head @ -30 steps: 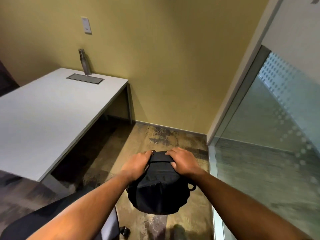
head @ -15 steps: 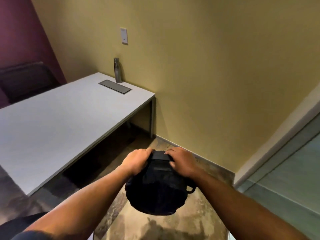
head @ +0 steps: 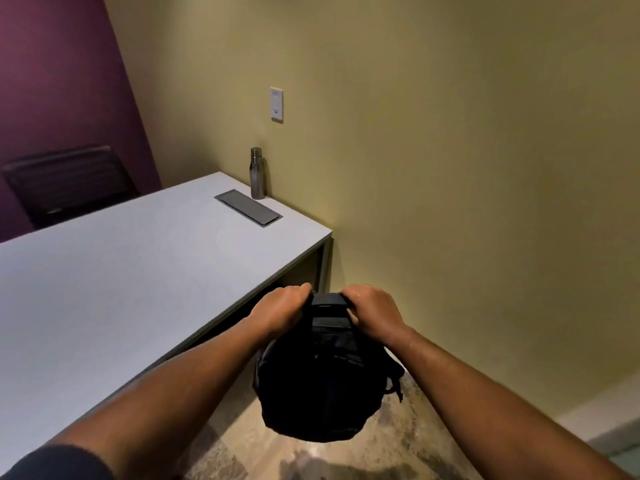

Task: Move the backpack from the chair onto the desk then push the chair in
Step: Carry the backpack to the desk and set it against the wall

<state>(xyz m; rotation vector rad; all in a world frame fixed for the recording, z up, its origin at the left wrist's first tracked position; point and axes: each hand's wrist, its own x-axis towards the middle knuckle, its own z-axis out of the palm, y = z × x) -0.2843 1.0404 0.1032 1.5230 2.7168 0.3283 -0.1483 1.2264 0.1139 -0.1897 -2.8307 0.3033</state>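
A black backpack (head: 322, 382) hangs in the air in front of me, over the floor and just right of the desk's near edge. My left hand (head: 280, 310) and my right hand (head: 372, 311) both grip its top, one on each side of the handle. The white desk (head: 114, 282) stretches to the left and back toward the wall. The chair the backpack came from is out of view.
A metal bottle (head: 257, 173) stands at the desk's far corner beside a grey inset cover plate (head: 248, 211). A dark chair (head: 67, 183) sits behind the desk against the purple wall. A yellow wall with a white wall plate (head: 276, 105) is straight ahead.
The view has swung left and up, so the glass partition has left the frame and more of the desk shows. The backpack stays held in both hands, now closer to the desk's edge.
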